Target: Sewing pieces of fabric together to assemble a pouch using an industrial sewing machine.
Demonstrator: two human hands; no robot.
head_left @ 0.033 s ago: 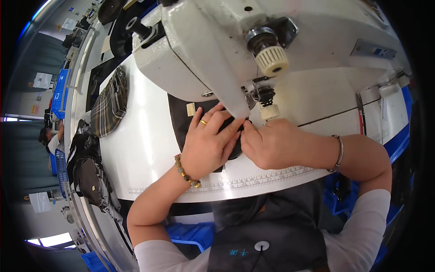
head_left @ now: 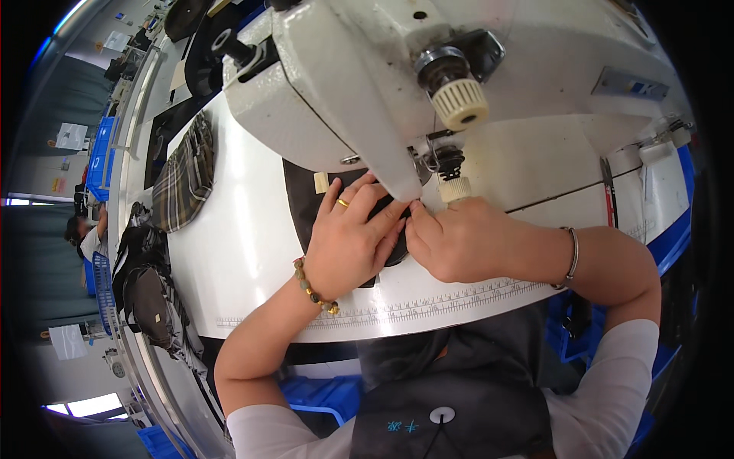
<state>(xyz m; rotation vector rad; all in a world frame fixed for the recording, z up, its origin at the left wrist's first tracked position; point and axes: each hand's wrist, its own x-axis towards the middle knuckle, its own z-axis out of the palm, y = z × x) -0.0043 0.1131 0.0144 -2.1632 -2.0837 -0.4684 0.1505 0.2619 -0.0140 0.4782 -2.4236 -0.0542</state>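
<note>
My left hand (head_left: 352,245), with a gold ring and a bead bracelet, presses down on a black fabric piece (head_left: 302,195) that lies on the white sewing table (head_left: 245,252). Its fingers curl over the fabric's dark edge just below the machine head. My right hand (head_left: 459,241), with a thin bangle on the wrist, pinches the same piece, fingertips meeting those of the left hand. Both hands sit under the white sewing machine (head_left: 367,84), next to its thread knobs (head_left: 459,103). The needle itself is hidden by the machine head.
A stack of plaid fabric pieces (head_left: 183,172) lies at the table's left end. Black bags (head_left: 145,291) hang past the left edge. Blue bins (head_left: 99,164) stand far left, where another person (head_left: 88,233) works. A ruler scale (head_left: 428,302) runs along the table's near edge.
</note>
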